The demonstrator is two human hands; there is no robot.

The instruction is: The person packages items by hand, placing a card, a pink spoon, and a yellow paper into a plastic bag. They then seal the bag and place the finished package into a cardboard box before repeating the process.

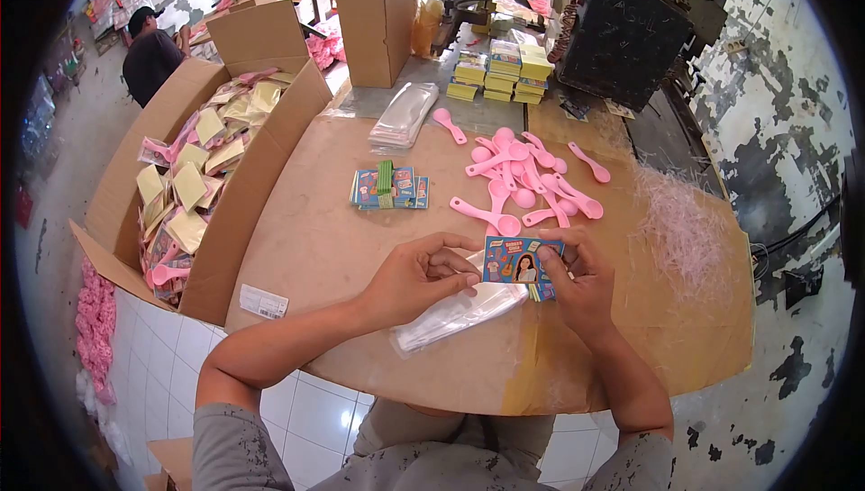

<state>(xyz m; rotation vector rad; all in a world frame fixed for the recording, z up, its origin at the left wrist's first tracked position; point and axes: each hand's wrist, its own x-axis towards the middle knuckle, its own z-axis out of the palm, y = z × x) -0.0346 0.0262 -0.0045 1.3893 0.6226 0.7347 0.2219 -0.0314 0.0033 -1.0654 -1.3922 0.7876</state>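
Blue printed cards (512, 261) are held up over the near part of the table by my right hand (578, 277), its thumb on their front. My left hand (431, 277) is beside the cards' left edge, fingers curled with the thumb near the fingertips; whether it pinches anything is too small to tell. Clear plastic bags (459, 315) lie beneath both hands. Beyond the cards is a pile of pink spoons (509, 162). A banded stack of blue cards (389, 186) lies to the left, with more clear bags (402, 117) behind it.
An open carton (302, 117) of packed bags stands at the left. Yellow-edged card stacks (500, 72), an upright box (374, 31) and a dark machine (626, 31) are at the back. Plastic shreds (689, 230) lie right. Two other people are farther away.
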